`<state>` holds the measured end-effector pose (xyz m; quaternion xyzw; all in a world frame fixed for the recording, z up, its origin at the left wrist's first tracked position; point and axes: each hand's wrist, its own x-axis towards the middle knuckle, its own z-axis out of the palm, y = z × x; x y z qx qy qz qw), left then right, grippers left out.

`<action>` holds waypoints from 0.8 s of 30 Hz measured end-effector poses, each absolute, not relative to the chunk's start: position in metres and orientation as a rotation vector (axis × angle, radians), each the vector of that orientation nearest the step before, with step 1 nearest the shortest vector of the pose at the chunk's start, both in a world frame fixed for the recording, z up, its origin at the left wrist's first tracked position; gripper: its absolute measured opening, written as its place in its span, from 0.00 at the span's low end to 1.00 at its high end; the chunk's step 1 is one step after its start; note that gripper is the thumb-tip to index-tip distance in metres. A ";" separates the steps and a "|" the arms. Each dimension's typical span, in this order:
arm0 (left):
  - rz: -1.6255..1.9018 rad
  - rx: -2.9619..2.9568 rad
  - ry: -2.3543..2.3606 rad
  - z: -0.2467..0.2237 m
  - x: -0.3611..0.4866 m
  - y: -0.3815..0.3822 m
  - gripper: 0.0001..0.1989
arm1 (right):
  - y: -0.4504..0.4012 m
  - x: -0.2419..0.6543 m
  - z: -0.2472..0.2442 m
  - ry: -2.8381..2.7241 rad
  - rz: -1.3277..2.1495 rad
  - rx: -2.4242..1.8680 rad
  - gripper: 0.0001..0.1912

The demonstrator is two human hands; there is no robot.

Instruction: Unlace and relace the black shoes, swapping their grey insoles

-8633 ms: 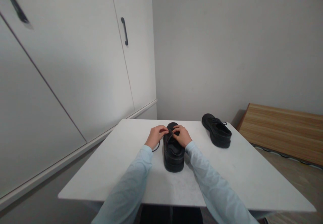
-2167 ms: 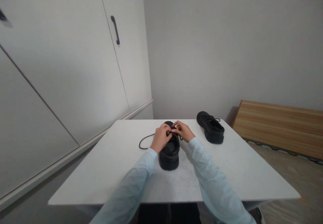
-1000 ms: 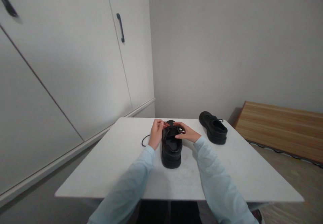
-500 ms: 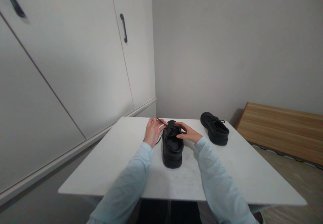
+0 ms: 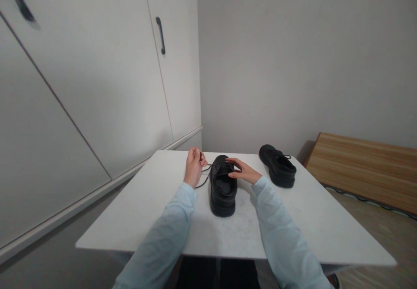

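Observation:
A black lace-up shoe (image 5: 223, 204) stands on the white table, toe pointing away from me and its opening towards me. My left hand (image 5: 194, 166), just left of the shoe, is closed on a dark shoelace (image 5: 208, 165) that runs across from the eyelets. Another stretch of lace curves down to the tabletop beneath that hand. With curved fingers and thumb, my right hand (image 5: 246, 172) grips the shoe's upper right side near the lacing; part of the fingertips is hidden against the black leather.
A second black shoe (image 5: 279, 167), its lace tied, rests at the table's back right. White cabinet doors (image 5: 97, 84) with dark handles rise on the left. A wood-grain board (image 5: 361, 167) lies beyond the right edge of the white table (image 5: 146, 219).
My left hand has closed from a more open pose and turned, drawing the lace slightly to the left. My right hand and the shoe have stayed in place.

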<state>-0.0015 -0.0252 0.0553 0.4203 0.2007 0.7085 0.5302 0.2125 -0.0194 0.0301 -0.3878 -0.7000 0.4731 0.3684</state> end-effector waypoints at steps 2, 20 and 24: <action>1.701 1.020 0.480 0.058 -0.004 -0.026 0.16 | -0.020 0.212 0.031 -1.792 1.217 -0.998 0.33; 1.667 1.228 0.647 0.054 -0.018 -0.016 0.15 | -0.021 0.212 0.032 -1.844 1.179 -0.975 0.29; 1.472 1.508 0.826 0.052 -0.022 -0.014 0.12 | -0.021 0.212 0.033 -1.890 1.138 -0.985 0.30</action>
